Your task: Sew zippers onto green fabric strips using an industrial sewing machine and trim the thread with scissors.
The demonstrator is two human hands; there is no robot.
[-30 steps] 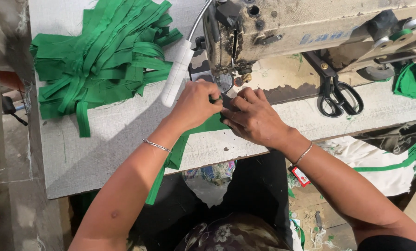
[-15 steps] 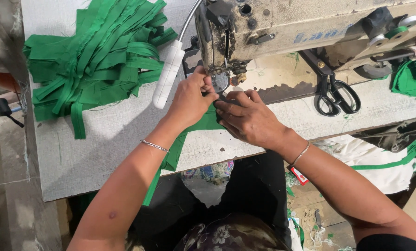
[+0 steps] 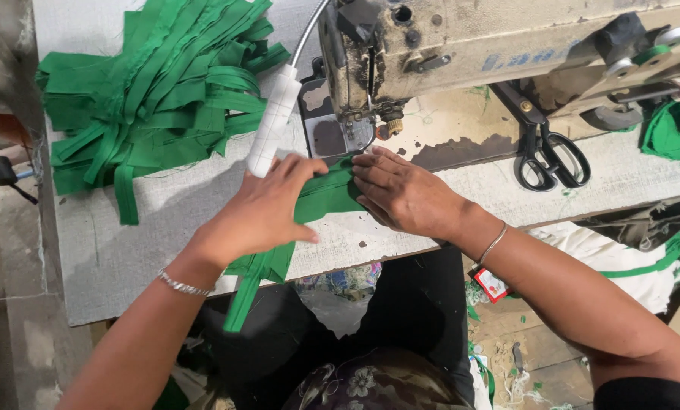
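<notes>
Both hands have slid back from the needle, flattening the green strip.

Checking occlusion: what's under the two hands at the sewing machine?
A green fabric strip lies flat under the left hand and right hand, its tail hanging off the table. The part beneath the palms is hidden.

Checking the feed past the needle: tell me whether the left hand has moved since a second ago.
Yes. The left hand has pulled back toward the person, away from the grey sewing machine head, and now lies on the green fabric strip beside the white lamp tube.
</notes>
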